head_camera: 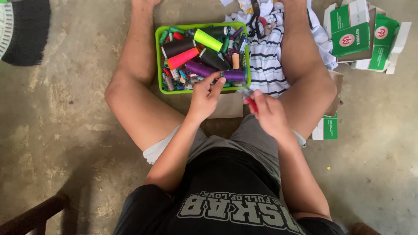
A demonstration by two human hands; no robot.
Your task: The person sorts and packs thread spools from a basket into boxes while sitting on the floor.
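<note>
Purple spool (234, 75) under left hand (204, 96) fingertips, grip loose; right hand (269, 112) grip closed on red tool (251, 103).

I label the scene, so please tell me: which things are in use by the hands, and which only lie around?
In use: green tray of thread spools, left hand at its edge, red tool in right hand.

Lying about: striped cloth, scissors, green boxes.
</note>
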